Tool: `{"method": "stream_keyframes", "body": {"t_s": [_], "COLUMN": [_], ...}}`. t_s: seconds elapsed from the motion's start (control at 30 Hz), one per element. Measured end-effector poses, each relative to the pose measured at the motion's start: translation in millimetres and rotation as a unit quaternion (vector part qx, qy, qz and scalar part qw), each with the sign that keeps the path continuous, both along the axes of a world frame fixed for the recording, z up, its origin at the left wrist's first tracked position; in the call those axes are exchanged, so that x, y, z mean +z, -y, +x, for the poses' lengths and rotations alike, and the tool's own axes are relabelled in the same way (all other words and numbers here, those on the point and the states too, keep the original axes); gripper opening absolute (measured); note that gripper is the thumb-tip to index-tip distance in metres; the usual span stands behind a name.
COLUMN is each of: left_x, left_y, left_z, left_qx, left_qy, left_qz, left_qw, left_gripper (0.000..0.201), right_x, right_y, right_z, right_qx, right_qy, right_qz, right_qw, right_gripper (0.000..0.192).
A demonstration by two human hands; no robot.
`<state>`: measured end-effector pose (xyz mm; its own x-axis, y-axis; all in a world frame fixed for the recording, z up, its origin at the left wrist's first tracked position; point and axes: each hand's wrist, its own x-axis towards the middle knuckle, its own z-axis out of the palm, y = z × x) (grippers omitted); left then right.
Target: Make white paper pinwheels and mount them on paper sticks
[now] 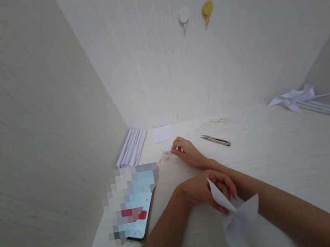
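Note:
My left hand [215, 189] is closed on a white paper pinwheel [241, 222], whose folded blades spread below and to the right of the fingers. Crossing beyond it, my right hand [186, 150] reaches to a small loose pile of thin brownish strands [166, 154]. Its thumb and finger are pinched together at the pile's right edge; what lies between the fingertips is too small to make out. To the right of that hand lies a pair of thread snips [215, 140], blades pointing left.
A phone [141, 204] with a lit, partly blurred screen lies at the left. Rolled paper sticks [131, 147] and a white paper sheet [163, 133] lie behind it. More strands [218, 121] are near the back wall. Finished-looking pinwheels [296, 97] on sticks rest far right. Two hooks [208, 8] are on the wall.

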<state>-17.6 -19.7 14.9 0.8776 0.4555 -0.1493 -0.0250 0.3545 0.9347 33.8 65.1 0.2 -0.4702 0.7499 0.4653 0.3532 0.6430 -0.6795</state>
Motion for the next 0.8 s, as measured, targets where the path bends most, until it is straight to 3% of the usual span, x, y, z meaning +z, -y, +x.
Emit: {"method": "stream_keyframes", "body": {"t_s": [0.1,0.17,0.3,0.5,0.6,0.73,0.8], "left_x": [-4.0,-6.0,-6.2,-4.3,-4.0,-4.7,-5.7], "left_y": [-1.2,-1.5,-2.3,-10.0,-14.9,-17.4,-17.3], "left_z": [0.1,0.4,2.8,8.6,9.6,12.1,14.0], "left_qx": [0.034,0.081,0.235,0.435,0.502,0.590,0.624], "left_qy": [0.021,0.057,0.151,0.206,0.202,0.143,0.098], "left_qz": [-0.009,-0.025,-0.071,-0.127,-0.098,-0.045,-0.013], "left_qw": [0.999,0.995,0.958,0.867,0.835,0.793,0.775], "left_gripper": [0.050,0.047,0.039,0.034,0.028,0.029,0.031], "right_x": [6.4,10.5,13.8,10.8,9.9,6.7,4.4], "right_y": [4.5,9.9,23.6,41.4,45.4,44.2,42.9], "right_z": [7.0,16.1,45.5,89.9,103.1,110.8,111.8], "right_qx": [0.006,0.008,0.038,-0.036,-0.059,-0.117,-0.136], "right_qy": [-0.093,-0.162,-0.251,-0.349,-0.387,-0.427,-0.407], "right_qz": [-0.092,-0.174,-0.295,-0.321,-0.299,-0.283,-0.267], "right_qw": [0.991,0.971,0.921,0.879,0.870,0.851,0.863], "right_gripper": [0.014,0.019,0.025,0.027,0.019,0.023,0.020]}}
